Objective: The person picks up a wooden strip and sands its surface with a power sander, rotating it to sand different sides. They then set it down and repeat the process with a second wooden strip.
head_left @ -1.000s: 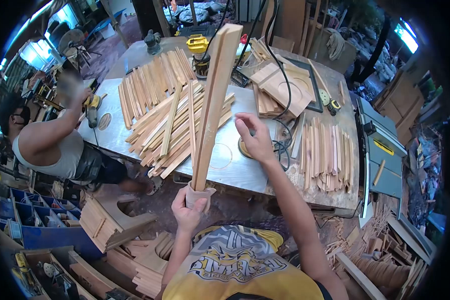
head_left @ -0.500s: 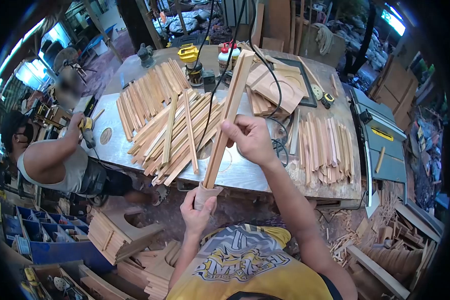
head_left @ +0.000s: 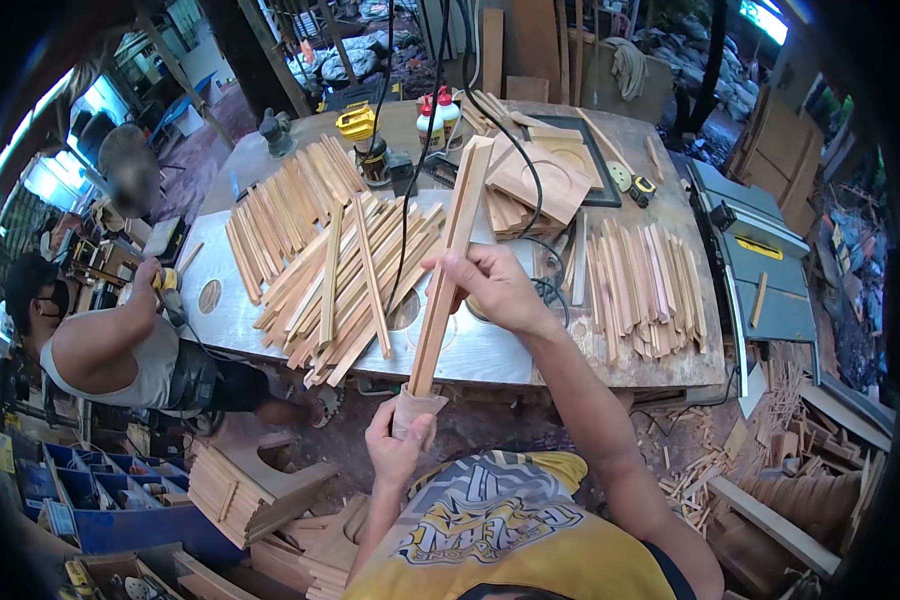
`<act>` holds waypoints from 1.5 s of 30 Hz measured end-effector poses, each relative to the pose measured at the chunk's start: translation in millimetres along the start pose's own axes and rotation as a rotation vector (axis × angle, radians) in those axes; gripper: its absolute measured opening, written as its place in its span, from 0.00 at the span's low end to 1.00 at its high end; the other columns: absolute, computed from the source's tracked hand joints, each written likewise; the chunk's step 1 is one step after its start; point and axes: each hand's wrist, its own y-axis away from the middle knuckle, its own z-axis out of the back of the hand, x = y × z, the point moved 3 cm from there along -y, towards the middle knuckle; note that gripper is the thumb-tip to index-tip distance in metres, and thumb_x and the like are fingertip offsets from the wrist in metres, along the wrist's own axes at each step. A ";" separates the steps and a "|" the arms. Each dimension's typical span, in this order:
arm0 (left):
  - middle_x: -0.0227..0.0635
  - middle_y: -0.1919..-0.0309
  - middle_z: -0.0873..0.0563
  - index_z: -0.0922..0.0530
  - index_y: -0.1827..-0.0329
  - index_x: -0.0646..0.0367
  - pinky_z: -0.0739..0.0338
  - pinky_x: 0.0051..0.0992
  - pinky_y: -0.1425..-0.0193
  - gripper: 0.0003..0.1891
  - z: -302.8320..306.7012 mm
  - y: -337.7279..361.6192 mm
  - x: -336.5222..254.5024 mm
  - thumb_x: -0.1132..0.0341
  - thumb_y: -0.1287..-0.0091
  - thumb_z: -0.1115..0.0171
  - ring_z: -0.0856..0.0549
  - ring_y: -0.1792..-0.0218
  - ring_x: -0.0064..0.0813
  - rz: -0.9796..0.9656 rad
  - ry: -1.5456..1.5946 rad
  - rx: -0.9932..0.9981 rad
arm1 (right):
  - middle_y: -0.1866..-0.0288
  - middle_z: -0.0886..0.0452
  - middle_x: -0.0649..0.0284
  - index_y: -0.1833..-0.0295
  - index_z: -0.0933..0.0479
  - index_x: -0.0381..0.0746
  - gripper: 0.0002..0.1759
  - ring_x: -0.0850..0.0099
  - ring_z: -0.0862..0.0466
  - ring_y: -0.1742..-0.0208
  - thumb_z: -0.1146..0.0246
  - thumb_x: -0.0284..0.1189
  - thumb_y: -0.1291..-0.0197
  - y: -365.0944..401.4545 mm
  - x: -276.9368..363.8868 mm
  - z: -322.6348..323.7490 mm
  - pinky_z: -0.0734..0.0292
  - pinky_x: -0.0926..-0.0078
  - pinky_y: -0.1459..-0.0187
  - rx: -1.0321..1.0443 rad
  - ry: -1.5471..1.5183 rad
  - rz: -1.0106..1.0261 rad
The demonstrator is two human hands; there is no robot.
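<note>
A long, grooved wooden strip (head_left: 462,205) slants upward in front of me over the table's near edge. My right hand (head_left: 495,287) grips it around the middle, thumb across its face. Around its lower end, my left hand (head_left: 398,446) is closed on a folded piece of tan sandpaper (head_left: 416,408), which wraps the wood. The strip's bottom end is hidden in the sandpaper and fingers. Just beyond lies a loose pile of similar strips (head_left: 310,290), left of my right hand.
More strips (head_left: 645,290) lie at the table's right. Hanging black cables (head_left: 406,215) cross the work area. A co-worker (head_left: 120,340) holds a power tool at the left. Glue bottles (head_left: 431,128), square wooden panels (head_left: 540,180) and a tape measure (head_left: 643,190) sit farther back.
The strip's upper end is lower in view, and my left hand with the sandpaper has moved slightly down. Both hands keep their hold. The whole view has shifted a little.
</note>
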 end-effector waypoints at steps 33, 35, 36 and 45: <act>0.30 0.63 0.14 0.18 0.46 0.69 0.22 0.24 0.56 0.25 6.4 -14.1 3.3 0.49 0.21 0.38 0.19 0.61 0.18 0.030 0.068 0.021 | 0.57 0.15 0.60 0.40 0.26 0.31 0.18 0.72 0.15 0.55 0.43 0.35 0.21 -16.4 -31.3 -42.9 0.18 0.71 0.50 0.084 -0.120 0.162; 0.29 0.63 0.14 0.18 0.46 0.68 0.23 0.23 0.59 0.24 1.6 -15.4 -5.2 0.49 0.21 0.39 0.19 0.63 0.17 0.002 0.111 0.056 | 0.57 0.16 0.60 0.35 0.28 0.33 0.21 0.72 0.15 0.55 0.46 0.38 0.19 -15.1 -19.1 -54.8 0.17 0.70 0.50 0.110 -0.168 0.211; 0.29 0.64 0.15 0.18 0.47 0.67 0.24 0.22 0.61 0.24 0.9 -14.8 -11.2 0.49 0.20 0.40 0.20 0.65 0.17 -0.025 0.156 0.044 | 0.57 0.16 0.60 0.34 0.28 0.32 0.22 0.73 0.15 0.55 0.47 0.39 0.18 -14.3 -14.6 -58.6 0.17 0.70 0.50 0.100 -0.177 0.223; 0.31 0.59 0.15 0.21 0.43 0.67 0.25 0.21 0.60 0.27 7.1 -18.3 -20.6 0.46 0.20 0.42 0.20 0.64 0.17 -0.046 0.019 -0.011 | 0.63 0.17 0.62 0.30 0.28 0.30 0.26 0.76 0.16 0.60 0.51 0.42 0.16 -14.2 -10.8 -57.6 0.19 0.74 0.52 0.098 -0.126 0.224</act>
